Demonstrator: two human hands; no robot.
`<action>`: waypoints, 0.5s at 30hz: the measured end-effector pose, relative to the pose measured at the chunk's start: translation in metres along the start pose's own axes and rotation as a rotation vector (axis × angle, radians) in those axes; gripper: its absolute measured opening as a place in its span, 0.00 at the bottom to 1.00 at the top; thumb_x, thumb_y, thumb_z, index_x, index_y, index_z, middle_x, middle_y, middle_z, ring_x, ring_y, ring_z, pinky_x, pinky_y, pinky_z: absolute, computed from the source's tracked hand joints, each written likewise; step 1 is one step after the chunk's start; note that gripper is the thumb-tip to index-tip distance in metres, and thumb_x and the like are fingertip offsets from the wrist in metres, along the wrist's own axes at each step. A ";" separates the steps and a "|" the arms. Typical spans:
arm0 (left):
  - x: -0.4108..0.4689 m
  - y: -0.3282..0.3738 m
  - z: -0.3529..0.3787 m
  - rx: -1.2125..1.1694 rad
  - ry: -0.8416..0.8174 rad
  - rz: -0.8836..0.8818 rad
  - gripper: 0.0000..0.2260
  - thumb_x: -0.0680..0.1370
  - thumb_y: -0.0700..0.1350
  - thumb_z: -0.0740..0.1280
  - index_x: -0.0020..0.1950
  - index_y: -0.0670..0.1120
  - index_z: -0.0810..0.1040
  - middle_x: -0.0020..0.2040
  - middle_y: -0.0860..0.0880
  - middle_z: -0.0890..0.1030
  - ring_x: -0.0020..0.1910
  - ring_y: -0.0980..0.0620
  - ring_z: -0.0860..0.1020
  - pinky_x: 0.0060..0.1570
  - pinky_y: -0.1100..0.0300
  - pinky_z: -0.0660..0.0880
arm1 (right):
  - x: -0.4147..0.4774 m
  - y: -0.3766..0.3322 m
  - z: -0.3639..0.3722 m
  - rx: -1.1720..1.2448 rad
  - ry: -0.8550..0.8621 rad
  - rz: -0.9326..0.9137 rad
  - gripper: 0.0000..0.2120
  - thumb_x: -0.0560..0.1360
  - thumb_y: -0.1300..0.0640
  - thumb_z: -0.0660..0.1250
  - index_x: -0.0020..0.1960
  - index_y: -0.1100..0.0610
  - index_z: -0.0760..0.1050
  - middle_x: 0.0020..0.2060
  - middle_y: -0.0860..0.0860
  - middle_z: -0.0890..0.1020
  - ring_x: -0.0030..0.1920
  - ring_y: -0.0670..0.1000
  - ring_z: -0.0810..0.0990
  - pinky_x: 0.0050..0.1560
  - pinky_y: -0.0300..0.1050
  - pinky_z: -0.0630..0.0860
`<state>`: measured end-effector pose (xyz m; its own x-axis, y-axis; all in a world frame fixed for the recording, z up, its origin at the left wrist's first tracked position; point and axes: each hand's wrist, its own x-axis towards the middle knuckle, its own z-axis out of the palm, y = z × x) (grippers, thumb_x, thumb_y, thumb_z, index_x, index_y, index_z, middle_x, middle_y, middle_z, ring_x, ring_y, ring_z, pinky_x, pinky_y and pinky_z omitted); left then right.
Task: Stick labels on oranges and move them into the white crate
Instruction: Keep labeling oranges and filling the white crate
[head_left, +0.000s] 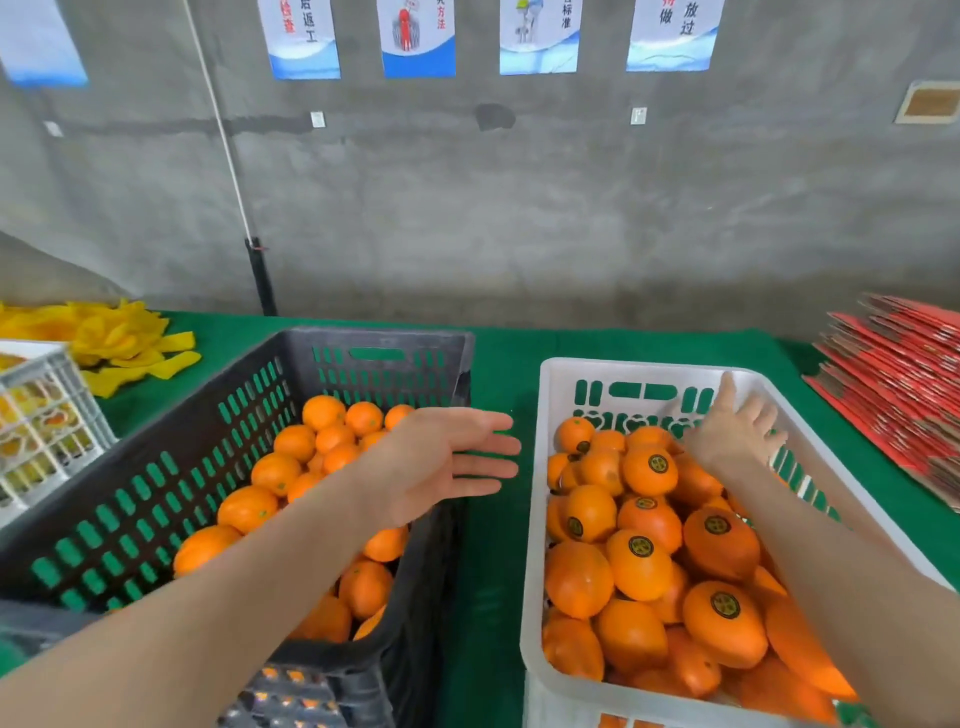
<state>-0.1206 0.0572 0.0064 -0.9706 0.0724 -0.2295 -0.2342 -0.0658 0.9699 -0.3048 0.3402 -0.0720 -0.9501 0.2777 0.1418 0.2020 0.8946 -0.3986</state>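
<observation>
L hand (441, 462) flat, fingers straight, empty, over black crate's (156, 467) R edge | R hand (737, 431) fingers spread, empty, above far end of white crate (535, 519) | labelled oranges (649, 470) in white crate, unlabelled oranges (275, 473) in black | both on green tabletop (498, 374)

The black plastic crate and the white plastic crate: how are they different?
The black plastic crate is dark; the white plastic crate is pale. The oranges in the black crate show no stickers; many oranges in the white crate wear round dark labels. The white crate looks fuller than the black crate. Both are slotted, hold oranges and sit on the green table cover.
</observation>
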 end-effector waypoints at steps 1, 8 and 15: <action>-0.001 0.004 -0.014 0.001 0.041 0.027 0.09 0.81 0.42 0.59 0.53 0.47 0.78 0.43 0.49 0.86 0.42 0.50 0.85 0.37 0.60 0.80 | -0.006 -0.009 -0.004 0.001 0.050 -0.063 0.39 0.75 0.55 0.65 0.76 0.52 0.44 0.75 0.62 0.48 0.74 0.64 0.47 0.72 0.63 0.47; 0.001 -0.015 -0.122 0.655 0.364 -0.081 0.09 0.78 0.34 0.64 0.57 0.41 0.78 0.47 0.43 0.81 0.40 0.46 0.79 0.37 0.58 0.76 | -0.152 -0.121 -0.024 0.434 -0.023 -1.003 0.12 0.74 0.61 0.67 0.57 0.61 0.78 0.58 0.56 0.79 0.61 0.55 0.75 0.64 0.46 0.68; -0.020 -0.045 -0.183 1.651 0.015 -0.568 0.23 0.74 0.45 0.71 0.67 0.43 0.73 0.62 0.45 0.77 0.61 0.45 0.76 0.53 0.57 0.72 | -0.253 -0.168 -0.007 0.246 -0.436 -1.297 0.12 0.77 0.52 0.63 0.59 0.51 0.76 0.57 0.45 0.78 0.58 0.46 0.73 0.58 0.48 0.71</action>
<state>-0.1011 -0.1239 -0.0473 -0.7976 -0.2837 -0.5323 -0.2280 0.9588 -0.1693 -0.0962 0.1222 -0.0346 -0.4309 -0.8652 0.2563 -0.8744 0.3301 -0.3557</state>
